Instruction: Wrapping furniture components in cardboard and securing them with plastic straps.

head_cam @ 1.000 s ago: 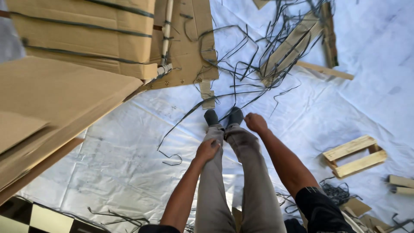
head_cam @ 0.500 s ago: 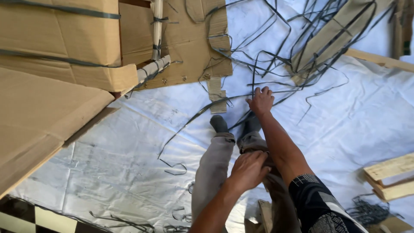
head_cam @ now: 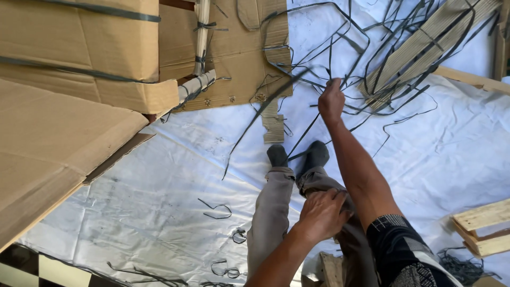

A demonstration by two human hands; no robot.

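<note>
One view only: head-worn camera, looking steeply down past the wearer's own grey-trousered legs [head_cam: 276,212] onto the crinkled white plastic floor sheet [head_cam: 159,180]. Close range; brown corrugated cardboard boxes [head_cam: 79,53] fill the upper left.

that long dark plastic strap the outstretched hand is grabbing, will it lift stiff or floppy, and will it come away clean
The long dark plastic strap probably lifts springy rather than limp: it runs in a nearly straight line from the right hand. It looks thin and flat, so likely light. It may snag, since it joins the tangled pile of dark straps.
</note>
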